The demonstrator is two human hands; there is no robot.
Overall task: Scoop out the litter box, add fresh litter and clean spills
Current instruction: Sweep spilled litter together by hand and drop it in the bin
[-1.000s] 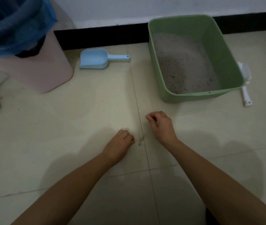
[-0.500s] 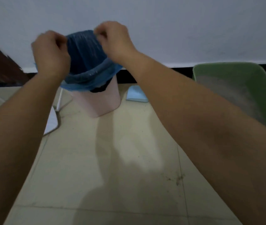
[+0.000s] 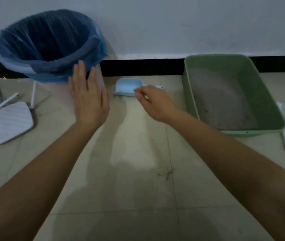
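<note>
The left hand [image 3: 88, 100] is spread flat and empty before the blue-lined bin [image 3: 49, 46], the right hand [image 3: 153, 103] loosely curled, holding nothing, just before the blue scoop [image 3: 125, 87] lying on the floor [image 3: 129, 188] left of the green litter box [image 3: 232, 94].

Open floor [image 3: 134, 180] between bin [image 3: 49, 46] and litter box [image 3: 232, 132].

Green litter box [image 3: 234, 94] by wall, grey litter [image 3: 220, 100] heaped inside. Pale blue scoop [image 3: 126, 87] on floor left of it.
</note>
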